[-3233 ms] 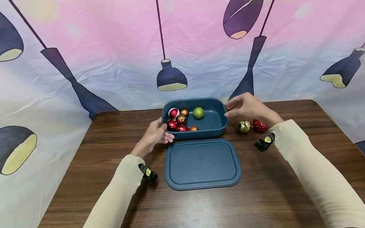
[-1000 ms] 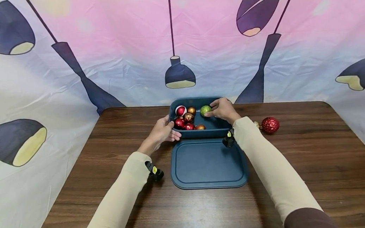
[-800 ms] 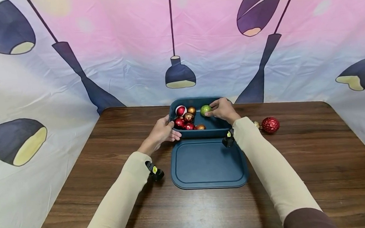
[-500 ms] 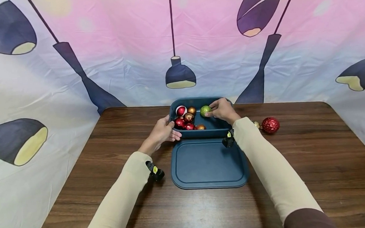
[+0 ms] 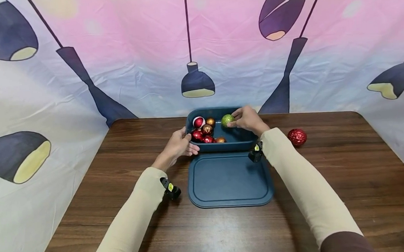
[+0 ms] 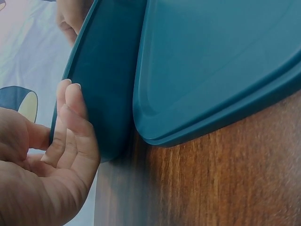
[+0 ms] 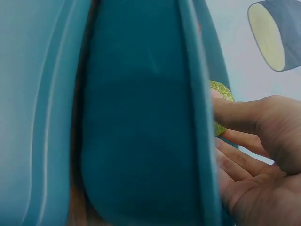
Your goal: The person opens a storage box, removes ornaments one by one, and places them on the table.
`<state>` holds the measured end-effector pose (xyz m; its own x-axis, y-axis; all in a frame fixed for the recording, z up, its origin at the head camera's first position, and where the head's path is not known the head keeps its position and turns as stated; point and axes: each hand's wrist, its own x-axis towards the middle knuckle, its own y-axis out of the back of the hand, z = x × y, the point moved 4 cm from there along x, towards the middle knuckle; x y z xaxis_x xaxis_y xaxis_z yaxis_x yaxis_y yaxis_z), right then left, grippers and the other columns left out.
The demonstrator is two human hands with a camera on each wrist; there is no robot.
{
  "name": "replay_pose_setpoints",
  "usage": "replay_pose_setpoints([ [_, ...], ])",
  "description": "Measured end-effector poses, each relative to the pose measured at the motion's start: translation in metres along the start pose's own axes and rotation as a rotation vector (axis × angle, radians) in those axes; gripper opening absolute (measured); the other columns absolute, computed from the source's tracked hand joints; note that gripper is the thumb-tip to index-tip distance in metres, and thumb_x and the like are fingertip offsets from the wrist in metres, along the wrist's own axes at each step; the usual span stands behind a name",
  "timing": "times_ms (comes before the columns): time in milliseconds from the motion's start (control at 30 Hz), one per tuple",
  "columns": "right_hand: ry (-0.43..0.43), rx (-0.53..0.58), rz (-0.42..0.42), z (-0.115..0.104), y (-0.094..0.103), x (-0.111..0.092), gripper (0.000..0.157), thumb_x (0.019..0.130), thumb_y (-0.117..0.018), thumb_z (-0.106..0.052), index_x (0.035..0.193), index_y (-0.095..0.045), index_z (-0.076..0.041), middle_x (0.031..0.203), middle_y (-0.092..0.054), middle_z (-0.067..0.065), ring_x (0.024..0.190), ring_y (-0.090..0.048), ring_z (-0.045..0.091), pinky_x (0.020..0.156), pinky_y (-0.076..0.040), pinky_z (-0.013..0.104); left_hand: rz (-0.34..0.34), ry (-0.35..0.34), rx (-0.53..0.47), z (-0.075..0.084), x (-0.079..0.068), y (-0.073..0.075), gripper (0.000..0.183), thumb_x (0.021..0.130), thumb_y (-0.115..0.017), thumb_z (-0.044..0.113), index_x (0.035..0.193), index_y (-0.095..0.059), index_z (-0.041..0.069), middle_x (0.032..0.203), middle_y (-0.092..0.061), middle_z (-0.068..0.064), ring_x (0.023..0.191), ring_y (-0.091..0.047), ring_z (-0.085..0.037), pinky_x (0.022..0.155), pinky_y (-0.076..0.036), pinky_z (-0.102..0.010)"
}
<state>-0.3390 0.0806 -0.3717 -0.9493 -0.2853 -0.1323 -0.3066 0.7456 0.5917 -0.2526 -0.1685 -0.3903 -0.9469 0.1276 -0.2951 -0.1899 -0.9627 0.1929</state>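
Note:
A blue rectangular box (image 5: 229, 146) stands near the table's back edge with several Christmas baubles inside. My left hand (image 5: 177, 146) grips its left end, thumb at the rim and fingers along the outer front wall, as the left wrist view also shows. Over the box's right half my right hand (image 5: 249, 120) pinches a glittery green bauble (image 5: 228, 120) between thumb and fingers. In the right wrist view the box wall partly hides this green bauble (image 7: 223, 91). Red baubles (image 5: 197, 135), a red-and-white one (image 5: 198, 122) and copper-gold ones (image 5: 207, 130) cluster at the box's left side.
A flat blue lid (image 5: 230, 180) lies on the table directly in front of the box. A textured red bauble (image 5: 297, 137) rests on the wood right of the right sleeve. Behind the table (image 5: 126, 147) hangs a cloth printed with lamps (image 5: 197, 81).
My right hand has moved from the box's right end to the green bauble and pinches it, lately shifting slightly up and right. The gold ornament is now hidden by the sleeve. The left hand stays put.

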Motion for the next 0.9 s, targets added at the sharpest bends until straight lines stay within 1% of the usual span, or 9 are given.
replay_pose_setpoints([
  [267, 0.032, -0.015, 0.000, -0.004, 0.016, -0.008, 0.054, 0.092, -0.078, -0.017, 0.137, -0.058, 0.005, 0.128, -0.062, 0.026, 0.114, -0.062, 0.038, 0.094, -0.053, 0.050, 0.001, 0.001, -0.011, 0.000, 0.001, 0.000, 0.058, 0.113, -0.035, 0.021, 0.165, -0.010, 0.014, 0.083, -0.074, -0.014, 0.065, -0.072, -0.017, 0.060, -0.057, -0.024],
  [433, 0.043, -0.051, 0.007, -0.007, 0.023, -0.014, 0.053, 0.092, -0.078, -0.018, 0.137, -0.060, 0.004, 0.126, -0.064, 0.026, 0.110, -0.065, 0.037, 0.093, -0.054, 0.049, 0.002, -0.001, -0.009, 0.001, -0.001, -0.001, 0.058, 0.113, -0.035, 0.019, 0.164, -0.010, 0.013, 0.082, -0.074, -0.014, 0.064, -0.072, -0.017, 0.058, -0.056, -0.024],
  [567, 0.080, -0.077, 0.008, -0.012, 0.027, -0.020, 0.052, 0.092, -0.077, -0.018, 0.136, -0.061, 0.004, 0.126, -0.065, 0.026, 0.108, -0.066, 0.036, 0.091, -0.055, 0.048, 0.005, 0.004, -0.019, -0.001, 0.000, 0.000, 0.058, 0.113, -0.035, 0.019, 0.164, -0.010, 0.013, 0.081, -0.074, -0.013, 0.062, -0.071, -0.016, 0.057, -0.056, -0.023],
  [733, 0.114, -0.067, 0.009, -0.018, 0.034, -0.029, 0.051, 0.092, -0.077, -0.017, 0.136, -0.061, 0.004, 0.129, -0.064, 0.026, 0.115, -0.063, 0.038, 0.094, -0.054, 0.049, -0.006, -0.007, -0.028, -0.002, 0.000, 0.000, 0.058, 0.112, -0.034, 0.018, 0.164, -0.008, 0.012, 0.080, -0.074, -0.014, 0.061, -0.071, -0.015, 0.056, -0.055, -0.023],
  [900, 0.110, -0.056, 0.013, -0.017, 0.044, -0.035, 0.053, 0.092, -0.078, -0.019, 0.137, -0.061, 0.002, 0.132, -0.063, 0.024, 0.116, -0.062, 0.037, 0.094, -0.053, 0.050, -0.016, -0.013, -0.035, -0.001, 0.001, -0.001, 0.059, 0.112, -0.034, 0.018, 0.164, -0.006, 0.012, 0.082, -0.074, -0.015, 0.062, -0.071, -0.016, 0.057, -0.055, -0.023],
])
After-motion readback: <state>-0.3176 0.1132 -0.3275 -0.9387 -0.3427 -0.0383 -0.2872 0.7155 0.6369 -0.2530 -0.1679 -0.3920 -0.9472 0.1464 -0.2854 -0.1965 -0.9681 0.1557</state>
